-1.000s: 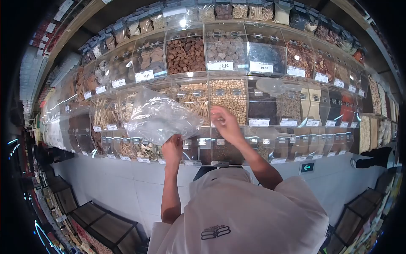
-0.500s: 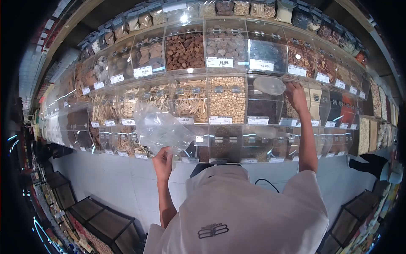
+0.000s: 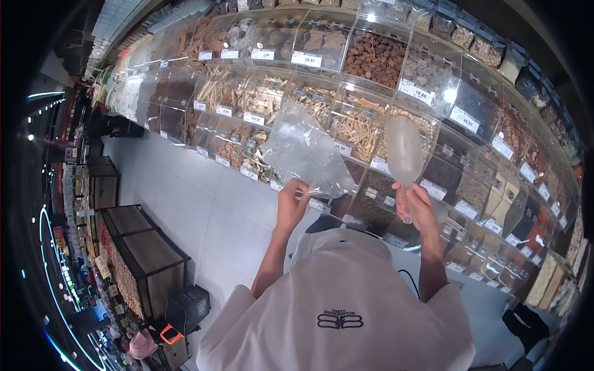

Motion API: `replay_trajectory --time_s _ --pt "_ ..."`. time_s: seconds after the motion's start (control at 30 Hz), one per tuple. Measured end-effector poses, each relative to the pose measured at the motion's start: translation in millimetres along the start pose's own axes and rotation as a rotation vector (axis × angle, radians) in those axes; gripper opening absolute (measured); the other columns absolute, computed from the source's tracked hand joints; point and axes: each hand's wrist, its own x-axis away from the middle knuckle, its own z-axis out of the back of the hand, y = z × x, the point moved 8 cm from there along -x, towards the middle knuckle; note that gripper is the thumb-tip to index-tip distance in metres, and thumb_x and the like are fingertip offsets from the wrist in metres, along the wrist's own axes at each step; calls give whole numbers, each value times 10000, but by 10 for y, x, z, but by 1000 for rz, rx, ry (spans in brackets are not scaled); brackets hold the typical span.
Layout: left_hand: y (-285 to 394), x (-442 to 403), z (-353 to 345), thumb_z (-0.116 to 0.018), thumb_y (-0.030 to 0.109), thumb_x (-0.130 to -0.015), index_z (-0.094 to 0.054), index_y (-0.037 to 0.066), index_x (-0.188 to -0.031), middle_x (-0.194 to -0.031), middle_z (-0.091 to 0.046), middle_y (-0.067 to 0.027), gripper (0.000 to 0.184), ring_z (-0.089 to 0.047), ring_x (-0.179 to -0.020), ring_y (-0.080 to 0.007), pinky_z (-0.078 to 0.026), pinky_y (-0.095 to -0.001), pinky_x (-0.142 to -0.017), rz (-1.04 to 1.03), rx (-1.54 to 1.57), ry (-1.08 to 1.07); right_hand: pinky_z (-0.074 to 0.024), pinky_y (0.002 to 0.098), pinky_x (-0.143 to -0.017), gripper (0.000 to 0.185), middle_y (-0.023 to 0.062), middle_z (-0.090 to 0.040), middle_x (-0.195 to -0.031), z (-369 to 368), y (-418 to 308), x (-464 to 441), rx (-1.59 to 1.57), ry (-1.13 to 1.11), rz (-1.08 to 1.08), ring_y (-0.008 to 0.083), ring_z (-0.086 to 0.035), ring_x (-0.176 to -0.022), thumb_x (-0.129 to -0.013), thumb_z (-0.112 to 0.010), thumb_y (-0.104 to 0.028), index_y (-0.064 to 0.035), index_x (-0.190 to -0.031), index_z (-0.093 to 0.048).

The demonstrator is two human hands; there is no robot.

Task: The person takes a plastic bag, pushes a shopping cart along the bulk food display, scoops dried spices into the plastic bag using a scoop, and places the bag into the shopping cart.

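A clear plastic bag [image 3: 307, 151] hangs from my left hand [image 3: 293, 201], which pinches its lower edge between thumb and fingers. The bag looks crumpled, with no contents visible. My right hand [image 3: 414, 205] is wrapped round the handle of a translucent plastic scoop [image 3: 405, 150]. The scoop stands upright, its bowl pointing up and away from me, in front of a bin of round pale beans or nuts [image 3: 428, 122]. Behind the bag are bins of pale dried slices [image 3: 357, 117].
Tiered clear bins with price labels [image 3: 307, 59] curve across the view. Packed bags [image 3: 489, 49] line the top shelf. To the left are the grey floor [image 3: 185, 198], a dark-framed display stand [image 3: 145, 238] and a black crate [image 3: 187, 307]. Another person's dark-clothed leg [image 3: 526, 328] shows lower right.
My view has swung left. My right hand has drawn the scoop back from the bins on the right and turned it upright. My left hand keeps hold of the bag.
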Motion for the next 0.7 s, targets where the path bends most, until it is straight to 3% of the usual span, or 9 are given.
replay_trajectory --time_s 0.1,0.23,0.3,0.33,0.47,0.53,0.6,0.63,0.7 --pt "-106 86 -28 -680 35 -864 -601 -10 -913 -787 -614 -62 103 -595 -723 -119 -508 -280 -646 94 85 -10 -376 264 -438 378 33 -481 -696 -188 185 -29 -145 -50 -26 104 -434 -489 -1031 -429 -283 36 -1219 -505" --pt "-67 177 -24 -607 -17 -880 -649 3 -1147 -872 -634 -9 271 -572 -792 -78 -470 -219 -689 148 173 -48 -369 260 -425 394 32 -464 -684 -368 286 2 -219 -91 -58 101 -428 -475 -1034 -425 -304 40 -1205 -508" --pt "-219 161 63 -575 -23 -897 -670 -40 -1090 -1011 -684 -63 216 -589 -870 -81 -474 -225 -750 112 304 8 -368 255 -431 387 31 -463 -688 -407 287 13 -192 -89 -54 97 -430 -483 -1038 -417 -296 41 -1203 -512" --pt "-260 127 187 -581 -7 -902 -668 -50 -1070 -965 -679 -48 194 -580 -852 -79 -474 -234 -745 61 285 54 -368 254 -433 385 31 -463 -691 -432 285 5 -180 -87 -50 96 -430 -486 -1040 -414 -293 42 -1203 -513" --pt "-462 -154 1092 -561 50 -930 -637 3 -1025 -825 -613 18 130 -529 -700 -53 -430 -207 -611 98 379 265 -370 251 -455 405 20 -448 -692 -484 276 8 -158 -24 -47 97 -420 -510 -1032 -449 -315 44 -1207 -514" --pt "-788 -280 1794 -577 123 -952 -622 35 -951 -852 -597 21 99 -506 -730 -50 -411 -221 -626 105 382 552 -372 248 -459 387 20 -461 -695 -446 274 11 -104 47 -23 96 -428 -515 -1033 -452 -299 45 -1196 -523" --pt "-388 -451 2360 -590 190 -953 -625 71 -928 -854 -587 7 127 -535 -746 -82 -427 -245 -628 212 567 771 -375 243 -465 376 18 -471 -695 -402 272 6 -46 151 -11 95 -441 -521 -1030 -467 -288 45 -1190 -532" --pt "-269 -551 2724 -578 233 -954 -631 61 -943 -851 -606 -9 181 -564 -739 -106 -459 -275 -631 54 463 846 -382 233 -479 357 11 -492 -696 -306 277 6 52 261 -7 86 -461 -535 -1023 -492 -271 39 -1191 -546" --pt "-430 -701 3439 -565 268 -951 -643 28 -1005 -891 -632 -46 259 -603 -775 -142 -496 -303 -666 70 587 915 -379 220 -496 294 -13 -519 -707 -93 147 59 325 523 131 57 -459 -553 -1005 -538 -227 6 -1179 -580"
